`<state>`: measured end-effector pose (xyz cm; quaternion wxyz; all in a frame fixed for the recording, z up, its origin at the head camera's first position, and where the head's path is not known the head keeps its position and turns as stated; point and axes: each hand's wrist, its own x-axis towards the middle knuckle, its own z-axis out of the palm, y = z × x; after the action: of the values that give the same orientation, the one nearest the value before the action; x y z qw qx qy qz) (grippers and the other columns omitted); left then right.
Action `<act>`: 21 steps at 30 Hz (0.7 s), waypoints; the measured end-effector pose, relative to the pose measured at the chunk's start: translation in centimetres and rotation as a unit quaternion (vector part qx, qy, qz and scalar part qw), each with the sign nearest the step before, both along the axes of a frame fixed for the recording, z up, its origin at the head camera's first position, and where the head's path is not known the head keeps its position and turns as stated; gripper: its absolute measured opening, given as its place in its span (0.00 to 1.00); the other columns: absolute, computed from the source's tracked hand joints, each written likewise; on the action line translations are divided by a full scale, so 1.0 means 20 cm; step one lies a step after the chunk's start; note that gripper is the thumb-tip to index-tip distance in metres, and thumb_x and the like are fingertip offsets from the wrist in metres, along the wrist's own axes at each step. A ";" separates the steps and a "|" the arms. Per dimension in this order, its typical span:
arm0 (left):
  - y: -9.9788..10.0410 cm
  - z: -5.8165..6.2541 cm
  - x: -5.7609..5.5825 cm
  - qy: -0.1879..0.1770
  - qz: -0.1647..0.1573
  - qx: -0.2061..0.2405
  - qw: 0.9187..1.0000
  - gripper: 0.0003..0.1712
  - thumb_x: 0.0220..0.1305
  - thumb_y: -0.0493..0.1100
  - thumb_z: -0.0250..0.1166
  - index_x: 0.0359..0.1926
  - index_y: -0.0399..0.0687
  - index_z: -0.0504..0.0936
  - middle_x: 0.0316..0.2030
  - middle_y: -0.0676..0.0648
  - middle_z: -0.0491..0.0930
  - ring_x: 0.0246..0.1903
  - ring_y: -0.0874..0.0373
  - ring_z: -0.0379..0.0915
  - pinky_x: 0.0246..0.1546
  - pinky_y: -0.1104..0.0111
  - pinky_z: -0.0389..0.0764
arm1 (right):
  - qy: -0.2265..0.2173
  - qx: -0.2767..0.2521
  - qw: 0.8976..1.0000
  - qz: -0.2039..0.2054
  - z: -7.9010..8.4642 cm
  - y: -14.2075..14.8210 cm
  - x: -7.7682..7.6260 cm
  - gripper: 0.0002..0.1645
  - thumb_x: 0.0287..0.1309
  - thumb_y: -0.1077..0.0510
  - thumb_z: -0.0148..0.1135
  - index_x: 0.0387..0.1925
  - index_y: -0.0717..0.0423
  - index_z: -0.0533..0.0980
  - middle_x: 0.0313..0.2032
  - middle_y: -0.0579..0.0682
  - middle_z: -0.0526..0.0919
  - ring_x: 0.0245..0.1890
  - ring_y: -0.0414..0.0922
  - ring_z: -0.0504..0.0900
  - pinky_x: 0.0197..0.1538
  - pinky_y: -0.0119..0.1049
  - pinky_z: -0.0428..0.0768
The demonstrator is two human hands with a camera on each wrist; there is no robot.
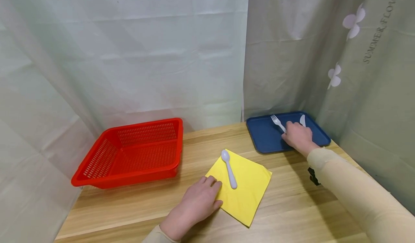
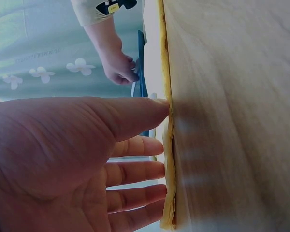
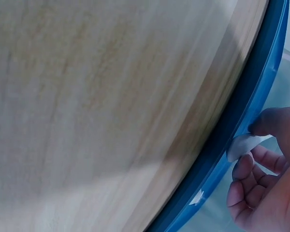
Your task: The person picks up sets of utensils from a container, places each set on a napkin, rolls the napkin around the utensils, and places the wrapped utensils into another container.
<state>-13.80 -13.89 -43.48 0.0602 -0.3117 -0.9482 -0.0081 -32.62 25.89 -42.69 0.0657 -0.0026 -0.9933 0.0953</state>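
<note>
While a red basket [image 1: 129, 180] stands at the left of the wooden table [image 1: 107, 216], the left hand [image 1: 201, 198] rests at the near left edge of a folded yellow napkin [image 1: 248, 185]; its fingers are nearly straight and slightly spread, the thumb touches the edge, and no pinch is seen. On this napkin lies a white spoon [image 1: 229, 171], just to the right of the fingertips, with its bowl at the far end. Farther right is a blue tray [image 1: 264, 135], where the white fork [image 1: 277, 121] is. Its long axis slants from the tines, far and to the left, toward the right hand [image 1: 298, 136], whose thumb and fingers pinch the handle end (the right wrist view shows this best). The left hand is well apart from it. Beyond the right hand lies a white knife [image 1: 303, 120], partly hidden.
</note>
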 end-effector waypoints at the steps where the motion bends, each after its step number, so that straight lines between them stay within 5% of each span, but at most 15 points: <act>1: 0.00 0.00 0.00 0.000 -0.001 0.001 1.000 0.27 0.66 0.55 0.81 0.58 0.47 0.85 0.52 0.47 0.81 0.52 0.49 0.79 0.41 0.59 0.86 | 0.002 -0.001 1.000 0.001 0.00 0.00 0.00 0.15 0.70 0.56 0.66 0.40 0.66 0.73 0.34 0.62 0.80 0.36 0.62 0.82 0.43 0.64 0.81; 21: 0.00 -0.01 0.00 -0.007 0.002 0.000 1.000 0.28 0.67 0.55 0.80 0.60 0.47 0.84 0.53 0.47 0.81 0.53 0.50 0.78 0.41 0.59 0.86 | 0.015 -0.015 1.000 0.019 0.01 -0.04 0.06 0.15 0.70 0.56 0.66 0.43 0.65 0.74 0.33 0.60 0.79 0.33 0.58 0.80 0.37 0.59 0.81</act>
<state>-13.87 -13.89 -43.65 0.0539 -0.3097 -0.9493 -0.0096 -31.51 25.11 -42.52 0.0789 0.0168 -0.9905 0.1117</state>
